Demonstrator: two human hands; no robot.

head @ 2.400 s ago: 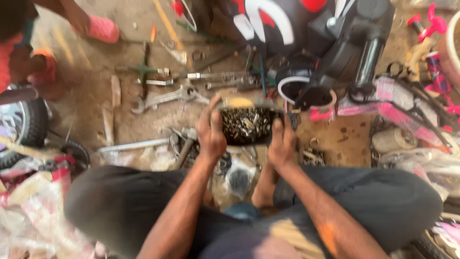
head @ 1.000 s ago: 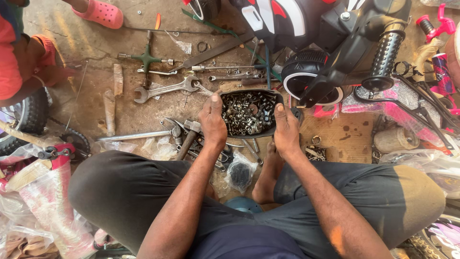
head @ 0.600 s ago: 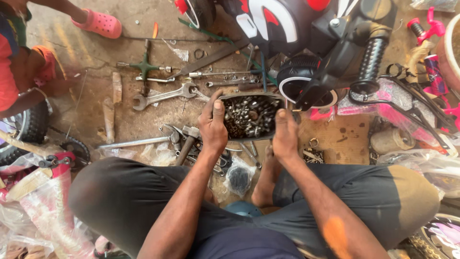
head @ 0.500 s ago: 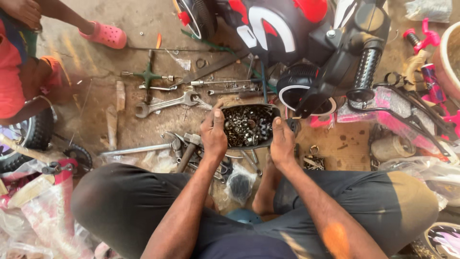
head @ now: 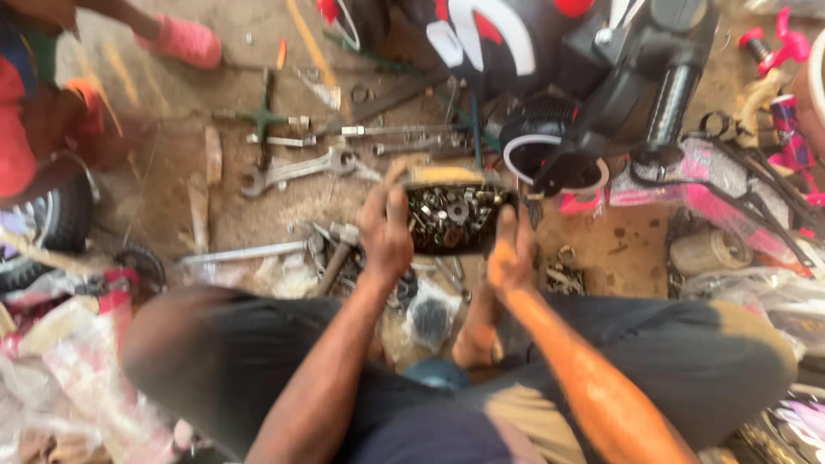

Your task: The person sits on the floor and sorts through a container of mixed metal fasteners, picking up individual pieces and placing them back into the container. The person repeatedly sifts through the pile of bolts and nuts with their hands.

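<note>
A dark rectangular container [head: 455, 219] full of nuts, bolts and washers is held just above the dirt floor in front of my knees. My left hand [head: 386, 232] grips its left edge, thumb over the rim. My right hand [head: 513, 253] holds its right edge, fingers curled on the side. Both forearms reach out between my bent legs in dark trousers. The picture is blurred by motion.
A large spanner [head: 296, 169], a cross wrench [head: 262, 116] and rods lie on the floor beyond the container. A black, red and white motorcycle [head: 550, 51] with a shock absorber [head: 670, 94] stands at the back. Another person [head: 51, 112] sits left, pink sandal [head: 185, 39] nearby. Pink parts [head: 730, 172] lie right.
Both hands stay on the container of hardware. It has shifted and tilted slightly while the view moved closer and blurred.
</note>
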